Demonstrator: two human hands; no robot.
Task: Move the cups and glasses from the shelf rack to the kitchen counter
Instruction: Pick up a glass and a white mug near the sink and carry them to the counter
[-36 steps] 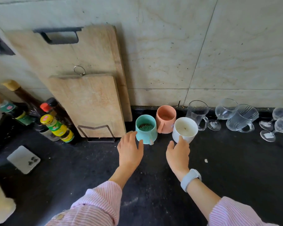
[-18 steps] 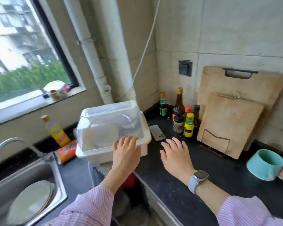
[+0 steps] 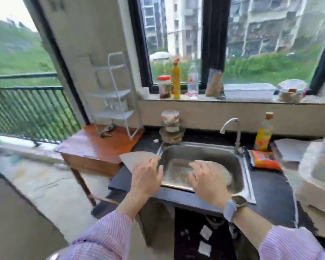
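Using the steel sink (image 3: 238, 164) as landmark: it is a rectangular, shiny basin set into a dark, matte counter (image 3: 270, 192), and inside it lies a round pale plate (image 3: 224, 172), partly hidden by the right hand (image 3: 207, 178). Both hands hover in front of the sink, holding nothing; the left hand (image 3: 145, 178) is just left of the basin, fingers relaxed and slightly spread, and the right hand is over the basin's front, fingers loosely bent, with a pale-strapped watch (image 3: 233, 205) on its wrist. Behind the left hand a flat, pale, fan-shaped piece (image 3: 137, 159) sits at the sink's left edge; what it is I cannot tell. A curved metal tap (image 3: 231, 128) rises at the sink's back. Behind its left corner stands a stack of clear lidded bowls (image 3: 171, 128), contents blurred. Right of the tap are a yellow bottle (image 3: 264, 132) with a cork-like cap and an orange packet (image 3: 265, 159) lying flat. Left of the sink a reddish wooden table (image 3: 94, 145) carries the white wire shelf rack (image 3: 116, 96), its tiers showing no cups or glasses that can be made out through the blur.
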